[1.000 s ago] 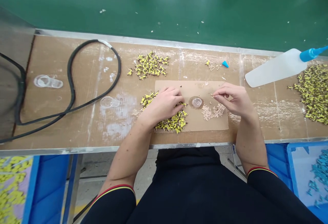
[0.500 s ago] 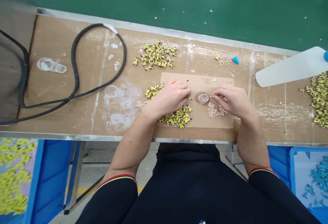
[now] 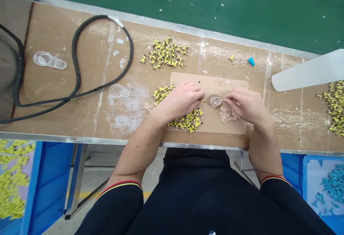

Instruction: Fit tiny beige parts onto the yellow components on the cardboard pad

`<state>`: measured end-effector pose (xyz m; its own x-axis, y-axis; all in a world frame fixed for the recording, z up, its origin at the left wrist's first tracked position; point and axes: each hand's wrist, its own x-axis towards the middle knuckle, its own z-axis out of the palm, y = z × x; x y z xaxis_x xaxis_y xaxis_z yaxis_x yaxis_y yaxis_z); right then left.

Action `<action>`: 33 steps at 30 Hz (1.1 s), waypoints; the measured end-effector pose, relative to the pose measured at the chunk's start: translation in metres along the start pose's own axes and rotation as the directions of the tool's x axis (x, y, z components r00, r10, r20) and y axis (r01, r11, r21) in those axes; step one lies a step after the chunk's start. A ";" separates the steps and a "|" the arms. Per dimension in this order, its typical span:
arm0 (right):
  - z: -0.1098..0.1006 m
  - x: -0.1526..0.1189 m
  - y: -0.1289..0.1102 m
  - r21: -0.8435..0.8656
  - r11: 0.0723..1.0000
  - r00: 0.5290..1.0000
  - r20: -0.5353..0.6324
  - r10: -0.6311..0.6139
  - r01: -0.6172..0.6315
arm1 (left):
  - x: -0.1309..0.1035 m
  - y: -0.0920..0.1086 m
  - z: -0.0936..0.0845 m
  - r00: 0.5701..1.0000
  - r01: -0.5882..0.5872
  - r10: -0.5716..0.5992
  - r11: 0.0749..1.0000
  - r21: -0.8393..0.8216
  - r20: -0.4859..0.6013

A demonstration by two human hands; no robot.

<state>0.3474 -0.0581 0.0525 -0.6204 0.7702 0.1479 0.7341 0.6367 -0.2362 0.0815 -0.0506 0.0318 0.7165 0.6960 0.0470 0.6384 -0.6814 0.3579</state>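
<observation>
My left hand (image 3: 185, 99) is closed in a pinch above a pile of small yellow-and-dark figures (image 3: 189, 121). The dark tip of one yellow figure (image 3: 202, 101) pokes out from its fingertips. Between the hands, on a cardboard sheet (image 3: 209, 125), sits a small clear cup (image 3: 215, 101) with something clear in it. My right hand (image 3: 245, 104) pinches a tiny pale piece (image 3: 222, 100) at the cup's right rim. Just below the cup and the right fingers lies a heap of tiny pale pieces (image 3: 228, 114).
Farther back lie another pile of yellow figures (image 3: 168, 53) and a blue cone-shaped cap (image 3: 251, 61). A black cable (image 3: 76, 59) loops over the left side. At right are a white flat-sided bottle (image 3: 309, 70) and more yellow figures (image 3: 338, 109). Blue bins (image 3: 51, 177) stand below the table edge.
My right fingertips have come closer to the clear cup, with the pale piece now at its rim. My left hand has shifted slightly toward the cup. The whole view has tilted a little.
</observation>
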 end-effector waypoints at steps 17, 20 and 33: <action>0.001 0.001 -0.002 -0.081 0.996 0.998 -0.029 -0.050 0.048 | 0.000 0.002 0.003 1.000 0.007 -0.007 0.999 -0.031 -0.011; 0.000 0.001 -0.002 -0.091 0.995 0.999 -0.016 -0.043 0.042 | 0.000 0.002 0.003 1.000 0.010 -0.010 1.000 -0.020 -0.006; -0.002 0.001 -0.005 -0.084 0.996 1.000 0.011 -0.015 0.016 | 0.001 0.001 0.006 1.000 0.012 -0.012 1.000 0.003 0.019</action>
<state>0.3439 -0.0604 0.0552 -0.6345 0.7599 0.1411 0.7446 0.6499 -0.1520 0.0847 -0.0519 0.0270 0.7142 0.6995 0.0248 0.6478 -0.6740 0.3552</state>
